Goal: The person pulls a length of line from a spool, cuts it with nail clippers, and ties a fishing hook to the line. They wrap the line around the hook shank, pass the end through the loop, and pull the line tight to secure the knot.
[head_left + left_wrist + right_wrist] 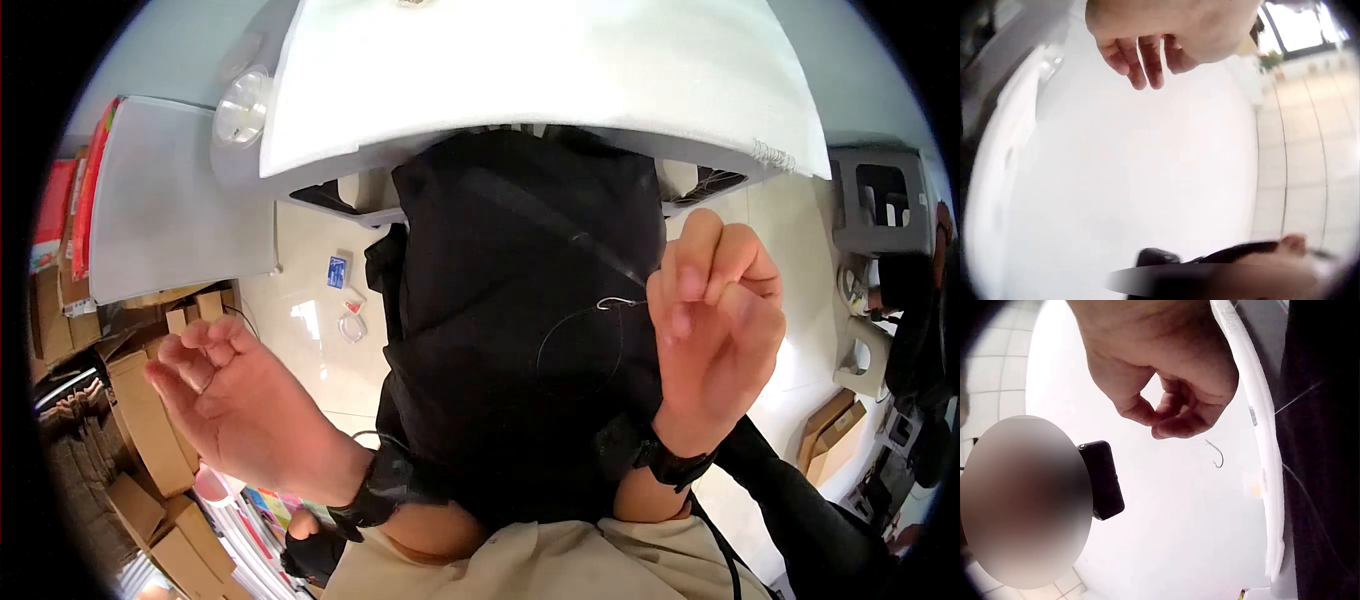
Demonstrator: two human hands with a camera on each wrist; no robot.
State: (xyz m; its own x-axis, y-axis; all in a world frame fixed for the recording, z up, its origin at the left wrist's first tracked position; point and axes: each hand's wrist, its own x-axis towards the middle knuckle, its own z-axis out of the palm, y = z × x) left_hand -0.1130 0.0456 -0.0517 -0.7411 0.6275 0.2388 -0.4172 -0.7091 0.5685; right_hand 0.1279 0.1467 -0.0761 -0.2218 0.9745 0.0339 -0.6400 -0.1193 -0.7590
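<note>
My right hand [700, 290] is raised in front of a black cloth [520, 300] that hangs from the table edge. Its fingers are curled and pinched together on a thin dark thread [575, 330]. A small metal hook [620, 302] hangs on that thread just left of the fingertips. In the right wrist view the hook [1215, 453] dangles a little below and beside the curled fingers [1169, 425]. My left hand [205, 350] is held palm up at the left, fingers loosely bent, holding nothing. The left wrist view shows its fingers [1144, 59] hanging free.
A white foam pad [540, 70] lies on the grey table above the cloth, with a clear plastic cup [242, 108] at its left. A grey board [170, 190] and cardboard boxes [150, 420] stand at the left. At the right is a grey stool [880, 200]. Small items [338, 270] lie on the tile floor.
</note>
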